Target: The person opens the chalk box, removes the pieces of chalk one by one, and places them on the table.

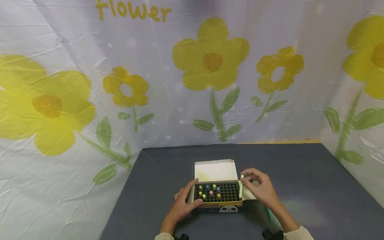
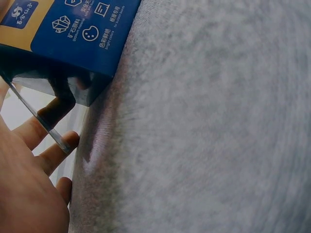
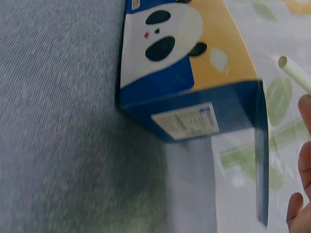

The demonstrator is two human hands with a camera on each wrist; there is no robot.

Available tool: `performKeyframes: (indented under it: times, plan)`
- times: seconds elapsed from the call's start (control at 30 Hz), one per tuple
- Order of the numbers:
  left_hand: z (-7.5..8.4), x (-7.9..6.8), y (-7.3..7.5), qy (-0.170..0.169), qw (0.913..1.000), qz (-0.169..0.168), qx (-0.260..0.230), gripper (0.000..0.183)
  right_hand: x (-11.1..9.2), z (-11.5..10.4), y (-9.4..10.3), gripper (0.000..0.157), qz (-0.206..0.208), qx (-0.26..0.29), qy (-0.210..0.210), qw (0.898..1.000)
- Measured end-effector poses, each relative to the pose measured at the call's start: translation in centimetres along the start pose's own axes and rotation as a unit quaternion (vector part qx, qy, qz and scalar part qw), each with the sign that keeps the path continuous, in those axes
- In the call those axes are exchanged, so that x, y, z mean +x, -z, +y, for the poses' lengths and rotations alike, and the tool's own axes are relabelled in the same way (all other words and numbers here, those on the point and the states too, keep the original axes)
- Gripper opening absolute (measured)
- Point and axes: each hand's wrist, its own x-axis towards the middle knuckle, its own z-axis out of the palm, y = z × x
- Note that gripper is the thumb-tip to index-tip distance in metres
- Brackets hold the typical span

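Right hand [image 1: 260, 187] pinches a pale stick [image 1: 241, 186] between its thumb and fingers, just over the right edge of the box [image 1: 210, 209]. That stick points down and leans a little. Its low end shows in the right wrist view, and there it looks apart from the box, not in a hole. Left hand [image 1: 181, 202] grips the left end of the box, with its thumb at the front and a finger at the back, so the box seems held steady.

It looks like the step is to move this one stick at the box, but whether it is going in or coming out, nobody can tell from here. If it is to go in, the next move calls for a soft pinch, the stick over one hole, and a straight push down.

Inside the box is a black holder [image 1: 232, 189] full of little round holes. Yellow, blue and pink sticks [image 1: 211, 193] stand in it, in the left and middle part of the box. At the right end of the box the holes look dark. The lid [image 1: 216, 170] stands up at the back of the box, and a flap [image 1: 249, 194] sticks out on its right. A green stick [image 1: 269, 215] lies to the right of the box, near the front.
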Motion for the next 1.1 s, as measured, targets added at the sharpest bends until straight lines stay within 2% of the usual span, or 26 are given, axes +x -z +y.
performKeyframes:
  times: [0.1, 0.6, 0.87, 0.97, 1.1]
  plan:
    - [-0.1, 0.0, 0.0, -0.003, 1.0, 0.001, 0.003, 0.073, -0.5, 0.3, 0.8, 0.02, -0.003, 0.005, -0.014, 1.0]
    - [0.1, 0.0, 0.1, -0.011, 0.9999, 0.0, -0.005, 0.072, -3.5, 1.5, 5.1, 0.015, 0.019, -0.049, -0.112, 0.992]
    - [0.2, 0.0, 0.1, -0.009, 0.9999, -0.001, -0.006, 0.073, -5.1, 2.7, 7.4, 0.02, -0.04, -0.068, -0.186, 0.979]
    - [0.2, 0.0, 0.1, -0.006, 1.0, 0.0, -0.003, 0.073, -5.7, 3.1, 7.8, 0.021, -0.063, -0.075, -0.199, 0.975]
    - [0.2, 0.0, 0.1, -0.003, 1.0, 0.002, 0.0, 0.073, -6.4, 3.7, 8.0, 0.017, -0.078, -0.086, -0.19, 0.975]
